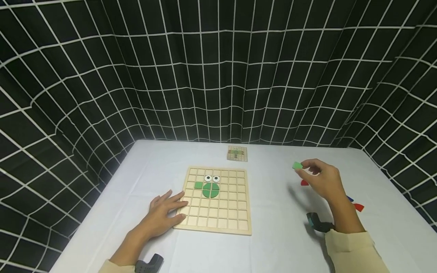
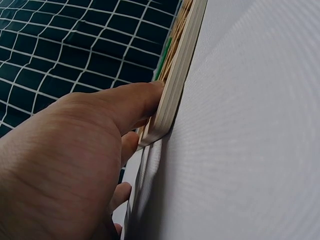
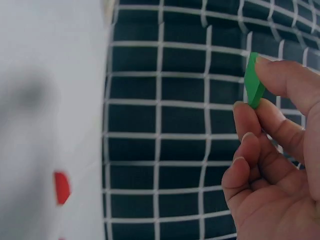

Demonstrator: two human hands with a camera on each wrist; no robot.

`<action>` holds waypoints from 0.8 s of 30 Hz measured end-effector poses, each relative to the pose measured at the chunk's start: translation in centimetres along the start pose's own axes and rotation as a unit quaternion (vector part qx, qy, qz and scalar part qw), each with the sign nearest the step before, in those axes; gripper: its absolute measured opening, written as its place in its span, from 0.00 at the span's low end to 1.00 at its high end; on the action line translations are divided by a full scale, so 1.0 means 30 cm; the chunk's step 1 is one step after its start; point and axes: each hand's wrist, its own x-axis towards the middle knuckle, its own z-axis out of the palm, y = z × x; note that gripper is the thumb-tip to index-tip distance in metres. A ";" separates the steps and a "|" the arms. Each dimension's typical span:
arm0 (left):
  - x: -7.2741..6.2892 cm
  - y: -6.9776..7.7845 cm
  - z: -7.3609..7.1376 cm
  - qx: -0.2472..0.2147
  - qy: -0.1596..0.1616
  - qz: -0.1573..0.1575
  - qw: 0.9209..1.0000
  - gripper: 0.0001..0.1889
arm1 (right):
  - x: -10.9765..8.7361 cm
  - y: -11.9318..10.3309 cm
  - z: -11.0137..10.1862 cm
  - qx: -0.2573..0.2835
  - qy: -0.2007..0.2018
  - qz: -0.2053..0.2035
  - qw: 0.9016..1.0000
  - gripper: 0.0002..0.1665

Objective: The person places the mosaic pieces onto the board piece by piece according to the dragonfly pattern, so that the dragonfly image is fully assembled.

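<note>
A wooden grid board lies on the white table. On it are two round eye pieces, a green circle made of quarter pieces and a green square tile to the left of the circle. My left hand rests with spread fingers on the board's left edge; the left wrist view shows a finger touching the board's rim. Well right of the board, my right hand is raised above the table and pinches a green square tile between thumb and fingers.
A small pattern card lies behind the board. Red pieces and a blue piece lie at the right near the right forearm, with another red piece below the right hand. A black gridded curtain hangs behind the table.
</note>
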 end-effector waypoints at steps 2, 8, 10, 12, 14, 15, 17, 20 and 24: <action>0.002 0.001 0.002 0.000 -0.002 0.001 1.000 0.22 | -0.011 -0.034 -0.004 0.009 0.008 -0.015 1.000 0.22; 0.002 0.001 0.000 0.002 -0.003 -0.003 1.000 0.22 | -0.043 -0.118 0.019 0.027 0.039 -0.083 0.995 0.15; 0.001 0.001 -0.002 0.003 -0.002 -0.002 1.000 0.21 | -0.053 -0.144 0.028 0.035 0.044 -0.098 0.994 0.14; -0.002 0.002 -0.004 0.006 -0.001 -0.002 1.000 0.22 | -0.063 -0.171 0.035 0.044 0.046 -0.109 0.992 0.14; -0.002 0.003 -0.006 0.007 0.000 -0.002 1.000 0.21 | -0.071 -0.196 0.047 0.050 0.049 -0.122 0.990 0.13; -0.002 0.004 -0.007 0.008 -0.001 -0.003 1.000 0.21 | -0.075 -0.209 0.054 0.052 0.050 -0.126 0.989 0.13; -0.001 0.005 -0.007 0.009 -0.001 -0.004 1.000 0.21 | -0.083 -0.234 0.072 0.057 0.054 -0.141 0.987 0.14; 0.000 0.005 -0.005 0.010 -0.002 -0.006 1.000 0.21 | -0.093 -0.276 0.106 0.065 0.050 -0.152 0.985 0.15; 0.001 0.003 0.000 0.008 -0.002 -0.006 1.000 0.21 | -0.105 -0.331 0.161 0.082 0.027 -0.153 0.984 0.15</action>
